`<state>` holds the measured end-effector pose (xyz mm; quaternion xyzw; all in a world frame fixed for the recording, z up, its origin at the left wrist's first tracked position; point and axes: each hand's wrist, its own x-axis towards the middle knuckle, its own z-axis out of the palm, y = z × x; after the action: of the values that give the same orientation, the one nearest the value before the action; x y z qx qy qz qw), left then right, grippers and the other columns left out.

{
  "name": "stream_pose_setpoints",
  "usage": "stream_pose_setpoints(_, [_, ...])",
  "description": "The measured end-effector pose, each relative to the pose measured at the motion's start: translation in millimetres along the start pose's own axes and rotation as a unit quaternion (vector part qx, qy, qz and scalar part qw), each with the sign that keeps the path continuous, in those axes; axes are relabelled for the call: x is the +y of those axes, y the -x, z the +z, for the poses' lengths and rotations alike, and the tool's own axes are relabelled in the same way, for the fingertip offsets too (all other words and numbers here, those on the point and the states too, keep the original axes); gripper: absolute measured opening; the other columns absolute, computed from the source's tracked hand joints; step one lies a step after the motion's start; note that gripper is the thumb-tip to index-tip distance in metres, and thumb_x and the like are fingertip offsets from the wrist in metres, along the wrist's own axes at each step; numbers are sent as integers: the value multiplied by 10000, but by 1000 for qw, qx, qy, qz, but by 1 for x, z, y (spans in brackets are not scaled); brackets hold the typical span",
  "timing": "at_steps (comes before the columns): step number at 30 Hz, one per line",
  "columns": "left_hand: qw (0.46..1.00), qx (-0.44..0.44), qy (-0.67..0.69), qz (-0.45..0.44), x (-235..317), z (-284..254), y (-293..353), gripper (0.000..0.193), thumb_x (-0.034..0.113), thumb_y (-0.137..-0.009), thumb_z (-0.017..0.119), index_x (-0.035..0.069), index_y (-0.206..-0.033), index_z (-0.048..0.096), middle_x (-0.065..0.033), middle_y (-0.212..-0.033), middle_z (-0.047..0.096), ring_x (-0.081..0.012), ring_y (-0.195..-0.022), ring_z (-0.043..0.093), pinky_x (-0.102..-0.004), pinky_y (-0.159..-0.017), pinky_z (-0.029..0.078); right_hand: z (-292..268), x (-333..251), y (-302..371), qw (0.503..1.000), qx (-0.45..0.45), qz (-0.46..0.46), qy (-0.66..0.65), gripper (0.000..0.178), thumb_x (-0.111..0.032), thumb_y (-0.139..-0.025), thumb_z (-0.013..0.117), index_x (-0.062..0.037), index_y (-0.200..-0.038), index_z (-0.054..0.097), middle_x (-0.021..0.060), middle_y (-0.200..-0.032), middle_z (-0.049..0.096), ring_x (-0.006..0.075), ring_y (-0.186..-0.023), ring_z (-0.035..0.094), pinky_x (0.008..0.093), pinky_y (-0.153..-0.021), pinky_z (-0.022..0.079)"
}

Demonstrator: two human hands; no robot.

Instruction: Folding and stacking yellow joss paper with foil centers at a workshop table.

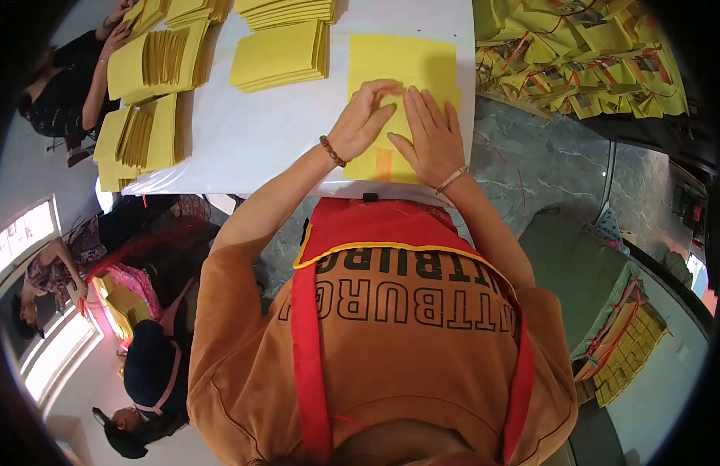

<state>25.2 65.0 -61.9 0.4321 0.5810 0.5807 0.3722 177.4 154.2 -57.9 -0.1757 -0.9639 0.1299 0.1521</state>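
A yellow paper sheet (399, 58) lies at the near right of the white-covered table, with another yellow layer on or folded over its near part. An orange strip (384, 165) shows close to its near edge. My right hand (433, 136) rests flat on this yellow paper, fingers stretched out and thumb apart. Beside it, my left hand (365, 120) touches the paper with bent fingers, its thumb standing off and nothing visible in its grip. The two hands are close but apart.
Stacks of folded yellow paper (281, 56) stand on the table (259, 147), more along its left side (142, 136). Heaped yellow pieces with red cords (585, 58) lie beyond the right edge. Other people sit at the left. A green-covered surface (565, 279) is at right.
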Motion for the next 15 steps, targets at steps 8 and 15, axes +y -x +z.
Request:
stream_pose_setpoints(8, [800, -116, -574, 131, 6, -12, 13, 882, 707, -762, 424, 127, -1407, 264, -206, -1439, 219, -348, -1349, 160, -533, -1064, 94, 7, 5, -4, 1000, -19, -9, 21, 627, -430, -854, 497, -22, -1316, 382, 108, -1405, 331, 246, -1309, 280, 513, -1041, 198])
stream_pose_setpoints(15, [790, -127, -588, 120, 5, -8, 21, 834, 682, -746, 488, 215, -1406, 281, -208, -1457, 169, -363, -1352, 135, -535, -1062, 91, -4, 29, 17, 999, -43, 5, -5, 672, -486, -855, 489, -68, -1358, 331, 110, -1449, 244, 264, -1348, 208, 565, -1050, 136])
